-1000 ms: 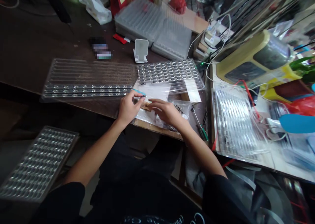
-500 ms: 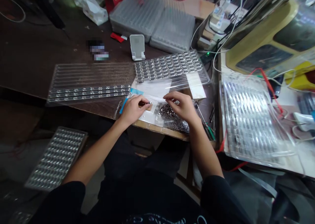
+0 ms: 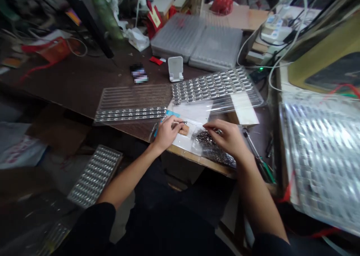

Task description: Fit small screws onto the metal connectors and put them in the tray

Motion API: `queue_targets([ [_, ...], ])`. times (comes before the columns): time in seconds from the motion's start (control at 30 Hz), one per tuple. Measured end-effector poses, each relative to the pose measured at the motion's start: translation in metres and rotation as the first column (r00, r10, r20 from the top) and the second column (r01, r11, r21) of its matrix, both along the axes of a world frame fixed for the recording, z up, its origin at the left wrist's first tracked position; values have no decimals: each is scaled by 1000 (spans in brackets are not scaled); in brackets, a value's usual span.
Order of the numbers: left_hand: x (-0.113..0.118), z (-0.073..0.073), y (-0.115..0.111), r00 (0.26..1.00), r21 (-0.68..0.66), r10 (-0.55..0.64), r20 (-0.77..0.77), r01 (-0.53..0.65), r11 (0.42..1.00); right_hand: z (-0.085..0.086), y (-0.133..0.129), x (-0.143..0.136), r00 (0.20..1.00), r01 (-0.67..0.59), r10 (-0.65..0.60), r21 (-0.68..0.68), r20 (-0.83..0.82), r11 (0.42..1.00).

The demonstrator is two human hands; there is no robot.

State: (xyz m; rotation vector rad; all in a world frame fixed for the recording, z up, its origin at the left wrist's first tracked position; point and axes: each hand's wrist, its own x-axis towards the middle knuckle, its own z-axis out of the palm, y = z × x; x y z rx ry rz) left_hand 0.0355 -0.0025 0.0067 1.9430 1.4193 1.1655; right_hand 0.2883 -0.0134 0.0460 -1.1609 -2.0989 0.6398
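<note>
Silvery metal this small wants a light, level pinch. My left hand (image 3: pixel 165 134) pinches the small metal fitting (image 3: pixel 185 122) at its fingertips, just beside the tan block (image 3: pixel 184 130); over the bagged metal pieces (image 3: pixel 204 137), whether my right hand's (image 3: pixel 229 136) fingers meet, I cannot tell.

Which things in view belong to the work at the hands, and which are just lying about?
Likely in use:
- metal piece at left hand
- wooden block
- loose metal bits near right hand
- both slotted trays, left and right

Seemingly lying about:
- phone stand
- red bag
- white packet
</note>
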Motion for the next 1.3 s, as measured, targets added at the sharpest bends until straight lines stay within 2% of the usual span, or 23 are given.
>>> queue_targets([
  [0.07,-12,10,8,995,46,84,50,-86,995,0,-1,2,1000,-6,6,22,7,1000],
  [0.13,-32,21,22,993,74,120,18,-121,990,-1,-1,4,1000,-9,9,41,14,999],
  [0.23,-71,36,48,983,51,148,-106,-143,988,-1,-1,5,1000,-16,15,49,21,999],
  [0.33,-98,39,73,948,-25,167,-269,-181,983,1,-3,3,999,-27,26,29,19,999],
  [0.43,-105,33,89,913,-30,98,-397,-120,992,4,-4,2,998,-31,34,-44,52,999],
  [0.53,-110,29,95,873,-18,46,-485,-63,998,5,-6,1,989,-41,63,-160,135,986],
  [0.6,-123,32,96,815,-30,25,-579,-52,998,4,-6,1,977,-36,77,-202,200,979],
  [0.73,-148,49,103,697,-67,-4,-717,-63,996,2,-7,1,959,9,44,-184,282,983],
  [0.8,-142,56,105,713,-30,19,-701,-56,998,0,-7,1,953,25,27,-165,302,986],
  [0.87,-119,58,105,769,5,8,-639,-6,1000,-3,-7,1,948,27,24,-153,318,988],
  [0.93,-87,53,104,813,5,-36,-581,48,999,-5,-6,1,945,23,30,-158,326,987],
  [1.0,-57,46,103,818,-4,-60,-571,71,997,-6,-5,2,943,18,43,-179,331,984],
  [1.07,-37,39,103,808,-10,-63,-586,71,997,-6,-5,2,943,9,62,-211,327,977],
  [1.17,-27,33,102,794,3,-67,-604,86,996,-4,-4,2,959,-23,92,-249,268,968],
  [1.3,-30,30,99,802,40,-61,-594,105,994,-2,-4,2,980,-61,100,-220,170,974],
])
